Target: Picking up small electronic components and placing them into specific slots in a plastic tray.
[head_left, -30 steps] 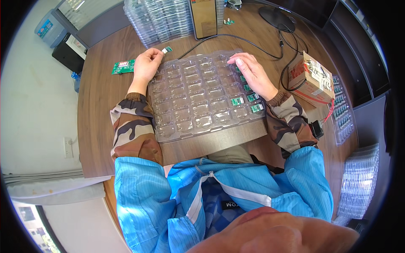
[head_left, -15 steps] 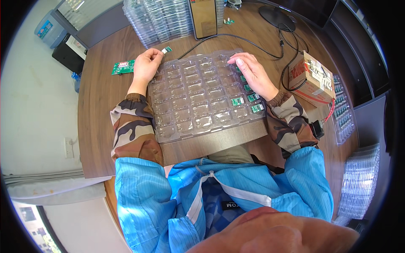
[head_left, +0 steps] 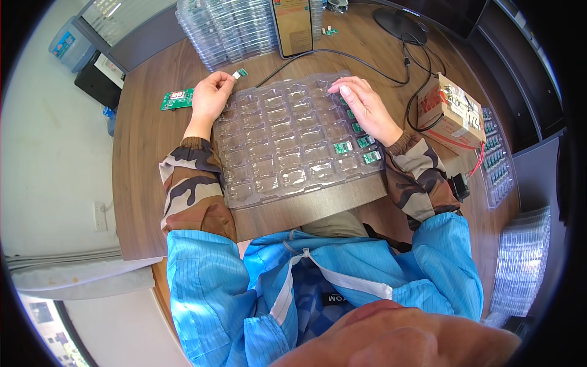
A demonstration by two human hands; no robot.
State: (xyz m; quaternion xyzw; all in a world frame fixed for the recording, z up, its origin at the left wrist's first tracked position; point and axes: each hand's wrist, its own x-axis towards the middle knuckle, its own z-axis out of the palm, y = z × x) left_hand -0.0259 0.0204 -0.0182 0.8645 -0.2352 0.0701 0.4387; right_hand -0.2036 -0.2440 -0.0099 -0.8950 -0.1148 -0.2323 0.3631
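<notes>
A small green circuit board (head_left: 241, 73) is pinched between the thumb and fingers of my left hand (head_left: 210, 101), just beyond the far left corner of a clear plastic blister tray (head_left: 275, 144). My right hand (head_left: 369, 109) rests over the tray's far right part with its fingers stretched out and nothing visible in them. Several small green boards sit in the right-hand pockets, one of them (head_left: 343, 147) one column further in; my right hand partly hides that column. Left of my left hand lies a larger green board with a red digit display (head_left: 177, 95).
Stacked clear trays (head_left: 226, 30) stand at the back beside an upright tablet-like screen (head_left: 292, 27). A black cable (head_left: 361, 56) crosses the desk towards a cardboard box (head_left: 452, 116). Another filled tray (head_left: 498, 162) lies at the right; more stacked trays (head_left: 521, 263) are below.
Almost nothing has moved. The whole view has shifted very slightly, and both hands keep their places, the left one still holding the small board.
</notes>
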